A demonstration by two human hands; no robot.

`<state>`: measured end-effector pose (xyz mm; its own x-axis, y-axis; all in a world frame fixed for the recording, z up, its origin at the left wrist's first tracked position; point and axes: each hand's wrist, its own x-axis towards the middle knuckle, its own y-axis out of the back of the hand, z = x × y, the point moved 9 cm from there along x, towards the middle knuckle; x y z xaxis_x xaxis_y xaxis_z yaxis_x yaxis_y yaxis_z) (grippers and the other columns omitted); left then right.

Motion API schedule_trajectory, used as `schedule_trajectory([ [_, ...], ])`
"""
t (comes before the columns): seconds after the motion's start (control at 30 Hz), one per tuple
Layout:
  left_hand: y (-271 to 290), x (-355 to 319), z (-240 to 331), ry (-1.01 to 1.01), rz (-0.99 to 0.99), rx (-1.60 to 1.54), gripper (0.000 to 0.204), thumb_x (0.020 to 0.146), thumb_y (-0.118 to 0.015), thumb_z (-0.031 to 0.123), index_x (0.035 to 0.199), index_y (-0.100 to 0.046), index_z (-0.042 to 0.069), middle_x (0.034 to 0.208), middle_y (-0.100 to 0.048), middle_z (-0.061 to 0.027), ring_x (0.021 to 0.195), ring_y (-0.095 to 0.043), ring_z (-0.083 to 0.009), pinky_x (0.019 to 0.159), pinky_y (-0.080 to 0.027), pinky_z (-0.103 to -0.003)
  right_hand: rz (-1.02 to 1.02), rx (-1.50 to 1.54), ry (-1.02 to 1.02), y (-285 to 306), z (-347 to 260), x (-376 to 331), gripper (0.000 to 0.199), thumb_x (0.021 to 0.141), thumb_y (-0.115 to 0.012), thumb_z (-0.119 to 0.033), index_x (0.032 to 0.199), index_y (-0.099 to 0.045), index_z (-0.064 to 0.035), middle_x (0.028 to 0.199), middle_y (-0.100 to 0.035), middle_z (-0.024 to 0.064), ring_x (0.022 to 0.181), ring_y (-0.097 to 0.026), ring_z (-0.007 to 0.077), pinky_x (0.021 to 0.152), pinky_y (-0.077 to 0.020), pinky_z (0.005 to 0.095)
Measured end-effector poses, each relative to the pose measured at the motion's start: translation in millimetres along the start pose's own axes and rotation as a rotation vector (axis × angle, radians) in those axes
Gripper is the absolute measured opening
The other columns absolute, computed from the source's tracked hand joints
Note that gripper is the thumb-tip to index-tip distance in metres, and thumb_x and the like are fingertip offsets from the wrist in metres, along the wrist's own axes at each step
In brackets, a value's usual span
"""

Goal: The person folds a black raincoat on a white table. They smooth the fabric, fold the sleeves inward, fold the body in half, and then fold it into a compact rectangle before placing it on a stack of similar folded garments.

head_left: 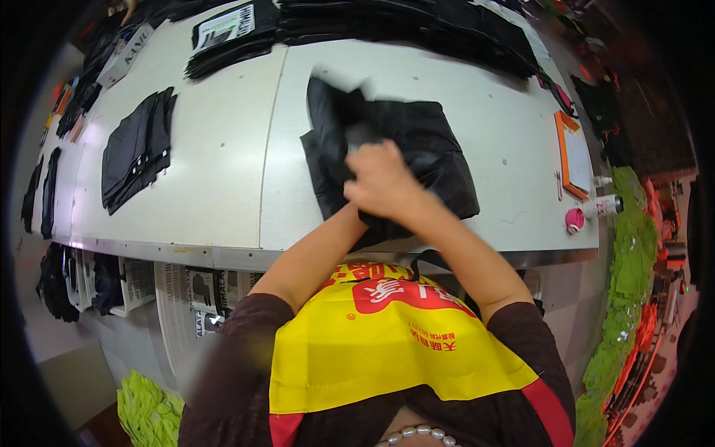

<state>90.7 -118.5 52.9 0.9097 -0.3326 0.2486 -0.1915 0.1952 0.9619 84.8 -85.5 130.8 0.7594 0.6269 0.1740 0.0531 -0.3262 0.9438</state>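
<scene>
A black garment (439, 141) with a slight sheen lies bunched on the white table in front of me. Its far left part is lifted and blurred by motion. My right hand (383, 177) is over the middle of it, fingers curled closed on the dark fabric. The left forearm reaches in from the lower left and crosses beneath the right hand. My left hand itself is hidden behind the right hand and the cloth, so its fingers do not show.
Stacked black garments (410, 22) line the table's far side. A smaller folded pile (139, 149) lies left. On the right are an orange-edged tray (573, 155), a white bottle (605, 205) and a pink-topped item (574, 220). Lime-green cloth (629, 246) heaps beyond the table's right end.
</scene>
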Motion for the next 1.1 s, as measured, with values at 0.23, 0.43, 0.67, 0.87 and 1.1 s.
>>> schedule_trajectory([
  [0.23,-6.8,-24.7,-0.6,-0.001,-0.024,-0.122,0.057,0.079,-0.055,0.052,0.12,-0.055,0.012,0.123,-0.049,-0.0195,0.115,-0.045,-0.0305,0.095,-0.033,-0.046,-0.387,-0.229,-0.295,-71.7,-21.3,7.4,0.075,0.059,-0.074,-0.057,0.1,-0.052,0.0021,0.091,-0.063,0.0182,0.088,-0.062,0.0306,0.097,-0.0274,0.0606],
  [0.43,-9.9,-57.0,12.3,-0.036,-0.188,-0.304,0.047,0.081,-0.057,0.043,0.114,-0.058,0.009,0.115,-0.056,-0.017,0.106,-0.052,-0.0274,0.09,-0.039,-0.041,-0.332,-0.562,-0.151,-106.9,-39.7,11.0,0.06,0.064,-0.075,-0.042,0.1,-0.048,-0.0026,0.087,-0.064,0.0164,0.085,-0.063,0.029,0.097,-0.0287,0.0584],
  [0.67,30.2,-124.2,23.9,-0.257,-0.854,-0.96,0.036,0.083,-0.059,0.032,0.107,-0.062,0.005,0.105,-0.064,-0.014,0.095,-0.061,-0.0239,0.084,-0.046,-0.035,-0.083,-0.509,-0.054,-95.6,-15.5,-37.1,0.01,0.081,-0.049,-0.015,0.088,-0.05,-0.0076,0.098,-0.057,0.0163,0.092,-0.056,0.0294,0.069,-0.051,0.0326],
  [0.87,70.5,-100.0,-196.6,0.697,0.304,-1.001,0.033,0.082,-0.065,0.032,0.086,-0.066,-0.001,0.075,-0.063,-0.0064,0.067,-0.055,-0.0123,0.063,-0.044,-0.025,-0.038,-0.402,0.04,-76.8,-12.6,-60.7,0.022,0.076,-0.053,-0.007,0.097,-0.048,-0.0027,0.122,-0.051,0.0212,0.107,-0.052,0.0306,0.085,-0.0471,0.0333],
  [1.1,34.6,-82.2,-198.1,0.875,0.169,-1.325,0.031,0.076,-0.07,0.029,0.087,-0.069,0.0,0.076,-0.064,-0.004,0.069,-0.056,-0.0112,0.062,-0.043,-0.026,0.006,-0.357,-0.091,-75.9,-4.9,-63.0,0.011,0.08,-0.05,-0.014,0.088,-0.053,-0.0062,0.094,-0.056,0.0139,0.078,-0.063,0.0239,0.059,-0.0532,0.0313],
])
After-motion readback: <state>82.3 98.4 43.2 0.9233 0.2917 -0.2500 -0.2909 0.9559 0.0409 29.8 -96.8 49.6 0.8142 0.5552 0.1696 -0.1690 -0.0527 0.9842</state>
